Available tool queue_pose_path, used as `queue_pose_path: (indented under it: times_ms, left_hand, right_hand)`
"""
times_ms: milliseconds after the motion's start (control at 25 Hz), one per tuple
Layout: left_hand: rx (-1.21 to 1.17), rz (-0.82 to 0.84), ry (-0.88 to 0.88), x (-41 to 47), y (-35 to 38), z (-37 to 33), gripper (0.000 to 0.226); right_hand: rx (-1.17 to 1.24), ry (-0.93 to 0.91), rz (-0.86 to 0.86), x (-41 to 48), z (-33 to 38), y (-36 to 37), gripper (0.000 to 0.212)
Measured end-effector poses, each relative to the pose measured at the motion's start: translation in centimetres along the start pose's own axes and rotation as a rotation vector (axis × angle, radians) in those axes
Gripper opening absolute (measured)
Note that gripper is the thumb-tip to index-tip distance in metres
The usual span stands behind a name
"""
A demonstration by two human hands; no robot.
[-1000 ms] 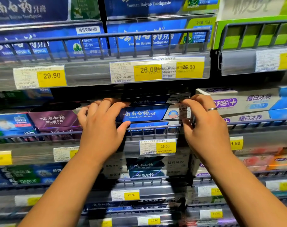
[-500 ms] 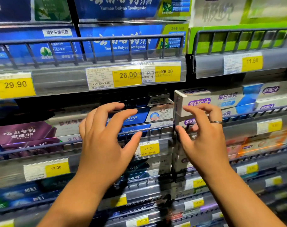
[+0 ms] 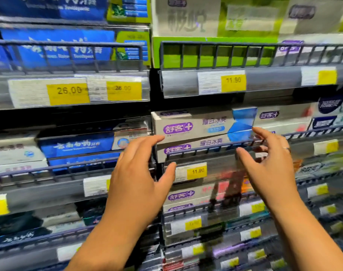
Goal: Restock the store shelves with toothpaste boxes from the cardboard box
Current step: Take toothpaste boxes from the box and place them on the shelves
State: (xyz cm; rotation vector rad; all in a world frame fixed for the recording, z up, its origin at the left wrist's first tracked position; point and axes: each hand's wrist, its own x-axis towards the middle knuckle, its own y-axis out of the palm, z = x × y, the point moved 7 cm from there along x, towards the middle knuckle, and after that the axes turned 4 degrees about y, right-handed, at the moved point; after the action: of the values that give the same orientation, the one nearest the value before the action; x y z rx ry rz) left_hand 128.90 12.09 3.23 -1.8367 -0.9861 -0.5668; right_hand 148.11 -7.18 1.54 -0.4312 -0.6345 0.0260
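A white toothpaste box with a purple logo and a blue end (image 3: pixel 204 124) lies on top of a matching box (image 3: pixel 190 148) behind the wire rail of the middle shelf (image 3: pixel 221 147). My left hand (image 3: pixel 141 173) is spread open, its fingertips at the white box's left end. At the same box's right end my right hand (image 3: pixel 268 161), with a ring on one finger, is also open and holds nothing. To the left sits the blue toothpaste box (image 3: pixel 78 145). No cardboard box is in view.
Several tiers of grey shelves hold toothpaste boxes behind wire rails, with yellow price tags such as 11.90 (image 3: pixel 197 171) and 26.00 (image 3: pixel 69 90). Green and white boxes (image 3: pixel 215 55) fill the shelf above. A dark upright divider (image 3: pixel 154 89) separates the two shelf bays.
Both hands have left the blue box and shifted right to the ends of the white box. The view has swung right with them and is now blurred.
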Motion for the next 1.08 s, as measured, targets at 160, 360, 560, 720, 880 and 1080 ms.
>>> queue_pose_path:
  times_ms: [160, 360, 560, 720, 880, 1080]
  left_hand:
    - [0.014, -0.072, -0.117, -0.3, 2.4, -1.3, 0.054]
    - [0.033, -0.117, -0.21, -0.4, 4.4, -2.4, 0.058]
    - [0.029, -0.155, -0.275, -0.6, 4.9, -2.7, 0.054]
    - [0.006, -0.164, -0.318, -0.9, 5.0, -2.6, 0.053]
    - [-0.06, -0.15, -0.359, -0.9, 5.0, -2.2, 0.052]
    - [-0.145, -0.097, -0.38, -0.7, 5.3, -1.6, 0.047]
  right_hand:
    - [0.059, -0.037, 0.059, 3.5, -1.8, -1.2, 0.053]
    - [0.222, 0.009, 0.187, 5.6, -3.5, -0.8, 0.054]
    - [0.333, 0.017, 0.287, 5.5, -3.6, 0.1, 0.047]
    - [0.351, -0.001, 0.306, 5.2, -3.3, 0.1, 0.046]
    - [0.37, 0.012, 0.303, 5.1, -3.2, 0.3, 0.047]
    - [0.368, 0.067, 0.271, 4.7, -4.1, 0.9, 0.049]
